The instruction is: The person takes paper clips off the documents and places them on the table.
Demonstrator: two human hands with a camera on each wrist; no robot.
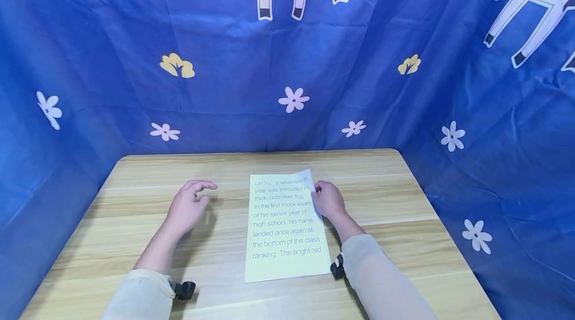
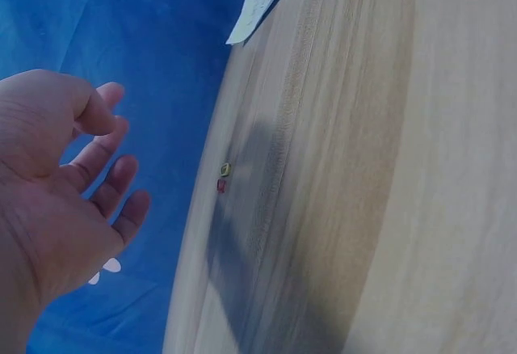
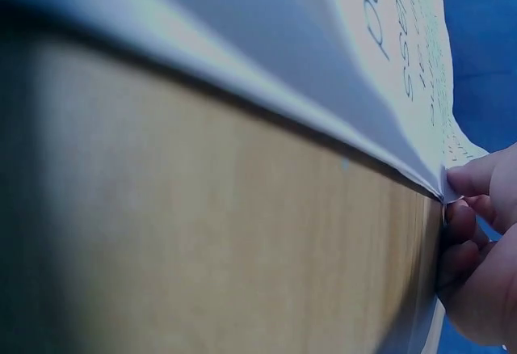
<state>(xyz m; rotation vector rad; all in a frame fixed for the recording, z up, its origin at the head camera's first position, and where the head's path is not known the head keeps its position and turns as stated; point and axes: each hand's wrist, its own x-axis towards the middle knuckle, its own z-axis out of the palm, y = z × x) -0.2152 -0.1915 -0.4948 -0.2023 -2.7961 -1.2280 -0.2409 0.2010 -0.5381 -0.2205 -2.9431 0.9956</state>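
Note:
Printed white paper (image 1: 285, 225) lies on the table, with large lines of text facing up. At its right edge, my right hand (image 1: 329, 201) pinches the paper between thumb and fingers. In the right wrist view the edge of the paper (image 3: 380, 148) bows up off the wood beside the thumb. My left hand (image 1: 190, 205) hovers over the table left of the paper, fingers loosely bent and holding nothing. Below it, the left wrist view shows a tiny yellow piece (image 2: 225, 170) and a tiny red piece (image 2: 221, 185) on the wood; their kind is unclear.
The wood-grain table (image 1: 386, 185) has rounded back corners. Blue cloth (image 1: 233, 85) printed with flowers and animals hangs behind it and along both sides. A dark device sits at each wrist, the left one (image 1: 184, 290) and the right one (image 1: 337, 266).

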